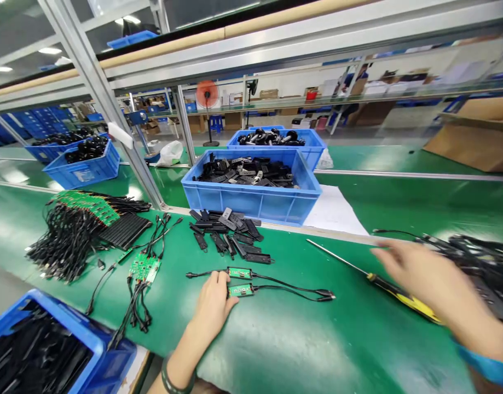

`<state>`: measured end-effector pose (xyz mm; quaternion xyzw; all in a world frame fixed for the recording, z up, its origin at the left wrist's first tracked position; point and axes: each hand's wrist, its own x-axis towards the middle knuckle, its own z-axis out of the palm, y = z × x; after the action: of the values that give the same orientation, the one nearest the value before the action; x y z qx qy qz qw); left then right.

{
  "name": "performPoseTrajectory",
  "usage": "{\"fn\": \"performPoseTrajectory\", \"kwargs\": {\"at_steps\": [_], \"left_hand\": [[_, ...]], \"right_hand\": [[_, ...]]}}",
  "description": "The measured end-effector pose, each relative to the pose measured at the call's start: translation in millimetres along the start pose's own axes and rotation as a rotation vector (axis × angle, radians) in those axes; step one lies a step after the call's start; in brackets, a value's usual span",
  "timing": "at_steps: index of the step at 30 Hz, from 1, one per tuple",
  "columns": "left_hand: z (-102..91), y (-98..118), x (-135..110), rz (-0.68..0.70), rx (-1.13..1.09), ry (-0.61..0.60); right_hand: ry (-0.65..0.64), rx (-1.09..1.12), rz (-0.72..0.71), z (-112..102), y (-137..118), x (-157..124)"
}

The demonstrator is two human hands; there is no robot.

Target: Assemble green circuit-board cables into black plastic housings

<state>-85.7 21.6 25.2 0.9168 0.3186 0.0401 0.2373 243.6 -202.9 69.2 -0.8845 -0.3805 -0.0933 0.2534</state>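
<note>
My left hand [212, 301] grips the left end of a green circuit board [240, 290] in a black casing, thumb below and fingers above. A second green circuit board [240, 272] lies just beyond it, close to my fingertips. Black cables run right from both, ending near each other on the bench. My right hand [423, 279] is smeared by motion at the right, over or beside a yellow-and-black screwdriver [403, 298]. The screwdriver's shaft points to the upper left. Whether this hand touches its handle cannot be made out.
Black casing pieces [230, 232] lie before a blue bin [251, 202] of similar parts. Cabled boards [144, 268] and a large cable pile [66, 241] are at left. A blue bin [99, 350] stands front left. Black cables [473, 257] lie at right. A metal post [128, 148] rises beyond.
</note>
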Motion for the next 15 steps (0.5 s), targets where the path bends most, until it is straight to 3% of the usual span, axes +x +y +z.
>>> {"fn": "performPoseTrajectory", "kwargs": {"at_steps": [3, 7, 11, 15], "left_hand": [[-5.7, -0.4, -9.4, 0.035, -0.069, -0.059], [-11.1, -6.1, -24.6, 0.072, -0.261, -0.12], [-5.7, -10.6, -35.0, -0.035, -0.753, -0.215], [4.8, -9.6, -36.3, -0.228, -1.338, -0.279]], "right_hand": [[-0.242, 0.098, -0.167, 61.6, -65.8, 11.8], [-0.404, 0.154, -0.291, 120.3, -129.3, 25.5], [-0.473, 0.187, -0.312, 140.2, -158.0, 33.4], [-0.5, 0.249, -0.278, 137.9, -163.3, 35.0]]}}
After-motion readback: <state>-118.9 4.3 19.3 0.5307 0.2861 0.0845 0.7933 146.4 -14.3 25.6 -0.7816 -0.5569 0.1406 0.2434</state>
